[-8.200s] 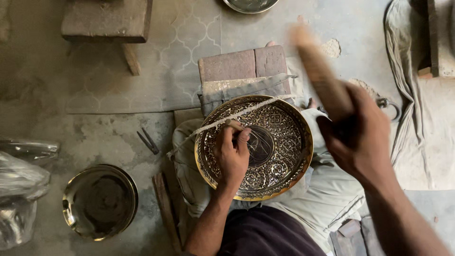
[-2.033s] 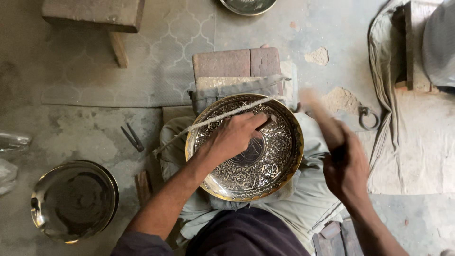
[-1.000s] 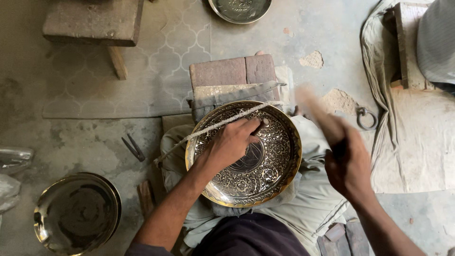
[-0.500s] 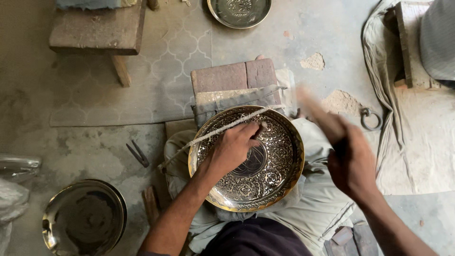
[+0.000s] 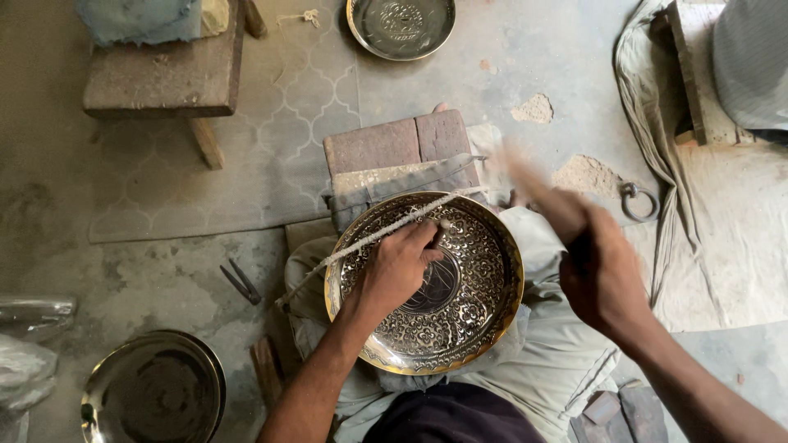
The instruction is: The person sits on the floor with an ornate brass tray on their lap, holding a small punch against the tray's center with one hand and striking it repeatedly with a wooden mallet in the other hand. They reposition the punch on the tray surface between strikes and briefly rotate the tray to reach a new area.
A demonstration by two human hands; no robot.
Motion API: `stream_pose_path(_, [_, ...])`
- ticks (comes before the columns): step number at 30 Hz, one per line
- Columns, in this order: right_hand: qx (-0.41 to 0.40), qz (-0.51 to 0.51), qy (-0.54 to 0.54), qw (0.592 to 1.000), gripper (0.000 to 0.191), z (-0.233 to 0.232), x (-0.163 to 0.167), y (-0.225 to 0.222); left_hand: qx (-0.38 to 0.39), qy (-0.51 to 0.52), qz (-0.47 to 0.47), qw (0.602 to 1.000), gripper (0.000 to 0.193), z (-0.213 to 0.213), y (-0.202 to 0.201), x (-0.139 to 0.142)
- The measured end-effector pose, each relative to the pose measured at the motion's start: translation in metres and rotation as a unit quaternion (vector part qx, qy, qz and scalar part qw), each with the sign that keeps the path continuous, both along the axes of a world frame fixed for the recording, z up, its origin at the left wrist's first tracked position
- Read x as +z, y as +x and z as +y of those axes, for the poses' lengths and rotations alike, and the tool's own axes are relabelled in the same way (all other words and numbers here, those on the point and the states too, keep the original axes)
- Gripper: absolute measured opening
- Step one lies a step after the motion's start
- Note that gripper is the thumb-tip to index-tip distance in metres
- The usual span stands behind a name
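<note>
Left hand (image 5: 400,267) rests on the big round brass plate with the curly flower pattern (image 5: 468,328), in the middle of the frame. Its fingers are curled tight around a thin metal punch (image 5: 438,230), and the tip of the punch touches the plate near its top rim. The plate lies on a grey cloth (image 5: 550,369) over the person's lap. A pale twisted cord (image 5: 369,238) runs slanting across the top of the plate.

At the far lower left sits a crumpled clear plastic bag (image 5: 29,344). Just beside it lies a plain round metal bowl (image 5: 154,392) on the grey floor. In the upper left stands a low wooden stool (image 5: 160,74) with a blue cloth (image 5: 139,18) on it. Between the bowl and the plate lie small dark pliers (image 5: 240,281).

Above the plate are two reddish bricks (image 5: 398,143), and at the top edge lies a second round metal dish (image 5: 401,25).

Right of the plate, the right hand (image 5: 603,275) is raised. It is closed like a fist around a wooden hammer handle (image 5: 538,189), which looks blurry. Further right, a small iron ring (image 5: 639,201) lies on the floor next to a pale sheet (image 5: 722,246).
</note>
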State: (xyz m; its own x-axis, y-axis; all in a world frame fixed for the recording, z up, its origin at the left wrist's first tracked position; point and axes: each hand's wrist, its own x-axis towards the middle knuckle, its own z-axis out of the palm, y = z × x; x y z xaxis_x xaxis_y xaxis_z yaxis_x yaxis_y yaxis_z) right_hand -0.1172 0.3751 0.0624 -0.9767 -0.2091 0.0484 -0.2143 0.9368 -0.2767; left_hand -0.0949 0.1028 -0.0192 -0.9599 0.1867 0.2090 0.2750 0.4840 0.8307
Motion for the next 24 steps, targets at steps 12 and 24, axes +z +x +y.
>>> stream_pose_path(12, [0.060,-0.015,-0.035,0.997,0.066,-0.003,0.015,-0.010,0.031,-0.002,0.028,0.999,0.023,0.001,0.005,0.001])
stream_pose_path(24, [0.041,-0.042,-0.157,0.986,0.060,-0.004,0.020,-0.019,0.040,0.004,0.037,0.998,0.032,0.003,0.005,0.000])
